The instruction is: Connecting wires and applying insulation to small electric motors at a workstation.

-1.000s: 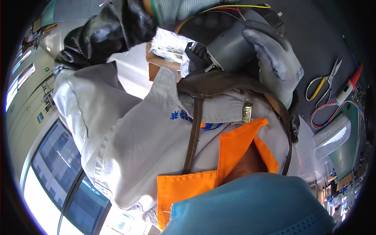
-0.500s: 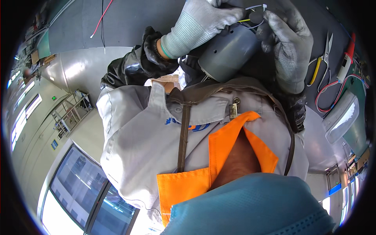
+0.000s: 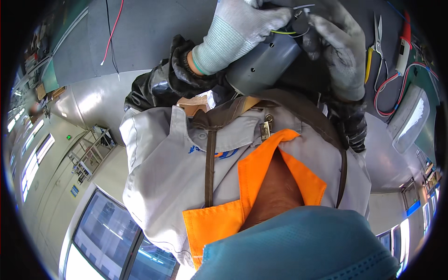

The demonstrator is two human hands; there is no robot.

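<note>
At the top of the view, both my hands wear pale knitted gloves with grey-coated fingers. My left hand (image 3: 247,32) is closed at the end of a dark grey metal cylinder (image 3: 266,65), pinching a yellow-green wire (image 3: 283,32) that comes from it. A thin white cable tie (image 3: 306,11) loops around there, its free end sticking out between the hands. My right hand (image 3: 339,49) holds the tie near its head between thumb and finger. The cylinder lies tilted near my chest, with small holes in its side. The left fingertips partly hide the wires.
On the dark work mat (image 3: 154,28), a red wire (image 3: 113,32) and a black wire lie at left. Scissors (image 3: 378,42), yellow-handled cutters (image 3: 368,65), a red-and-white tool (image 3: 403,46) with red cable, and a clear plastic tray (image 3: 409,119) are at right.
The view has shifted a little, so the surroundings moved. The right fingers and the cable tie's head have come slightly closer to the left hand. The left hand keeps its grip.
</note>
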